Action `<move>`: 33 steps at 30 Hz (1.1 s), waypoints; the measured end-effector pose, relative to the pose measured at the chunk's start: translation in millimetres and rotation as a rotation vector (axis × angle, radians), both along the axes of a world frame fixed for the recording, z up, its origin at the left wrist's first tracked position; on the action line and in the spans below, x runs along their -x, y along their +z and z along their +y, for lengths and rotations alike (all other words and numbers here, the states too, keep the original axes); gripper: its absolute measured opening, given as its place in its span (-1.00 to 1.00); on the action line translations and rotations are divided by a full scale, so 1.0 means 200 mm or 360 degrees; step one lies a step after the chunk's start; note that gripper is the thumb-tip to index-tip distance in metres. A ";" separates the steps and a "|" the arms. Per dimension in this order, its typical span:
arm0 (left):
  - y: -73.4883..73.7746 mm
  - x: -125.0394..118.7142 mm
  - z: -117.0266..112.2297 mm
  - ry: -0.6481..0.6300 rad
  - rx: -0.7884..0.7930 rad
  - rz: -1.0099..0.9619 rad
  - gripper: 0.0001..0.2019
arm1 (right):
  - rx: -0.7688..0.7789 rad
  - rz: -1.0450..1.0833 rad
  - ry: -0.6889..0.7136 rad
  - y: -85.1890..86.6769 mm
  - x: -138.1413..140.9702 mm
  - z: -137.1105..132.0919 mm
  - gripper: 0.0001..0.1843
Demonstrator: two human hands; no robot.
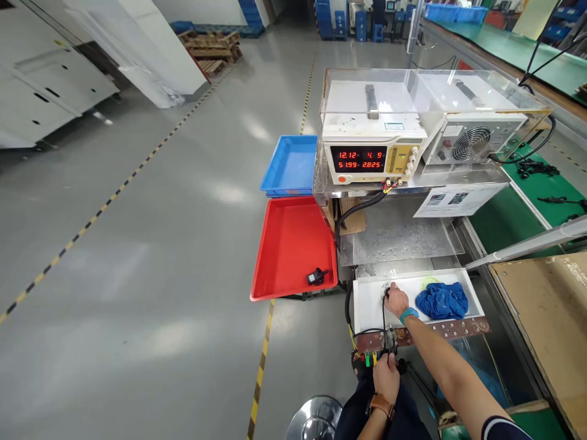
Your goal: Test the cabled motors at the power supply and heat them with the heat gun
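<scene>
My right hand [396, 300] reaches into a white tray [367, 305] and closes on a small black part at the end of a thin black cable [383, 318]. My left hand [386, 374] sits lower, fingers pinched at the connector [391, 340] where that cable meets a brown terminal strip [440, 330] with coloured plugs. A crumpled blue cloth [442, 300] lies in the tray to the right of my right hand. A power supply [372, 157] with red digits stands above under a clear cover.
A red tray [288, 244] holding one small black part [316, 277] hangs to the left, with a blue tray [291, 165] behind it. A second unit with a fan [475, 144] stands right. Green bench [527, 208], cardboard [545, 305] and a metal stool [316, 421] are near.
</scene>
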State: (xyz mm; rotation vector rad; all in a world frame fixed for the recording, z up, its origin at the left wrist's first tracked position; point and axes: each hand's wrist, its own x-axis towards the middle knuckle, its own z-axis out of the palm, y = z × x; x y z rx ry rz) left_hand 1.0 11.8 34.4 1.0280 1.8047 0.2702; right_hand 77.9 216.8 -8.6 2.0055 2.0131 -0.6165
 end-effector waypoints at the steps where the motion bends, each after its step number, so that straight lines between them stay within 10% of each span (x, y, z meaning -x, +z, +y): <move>1: 0.00 0.00 0.00 0.0008 0.0008 -0.0008 -0.56 | -0.0002 0.0013 0.0009 0.00 -0.01 0.00 -0.61; 22: -0.05 -0.02 -0.05 0.0210 -0.0039 -0.0063 -0.55 | -0.0014 0.0156 -0.0547 -0.06 0.08 0.03 -0.63; 33: -0.08 -0.07 -0.11 0.0750 -0.0178 -0.0315 -0.09 | 0.0068 0.0292 -0.0571 -0.09 0.07 0.04 -0.64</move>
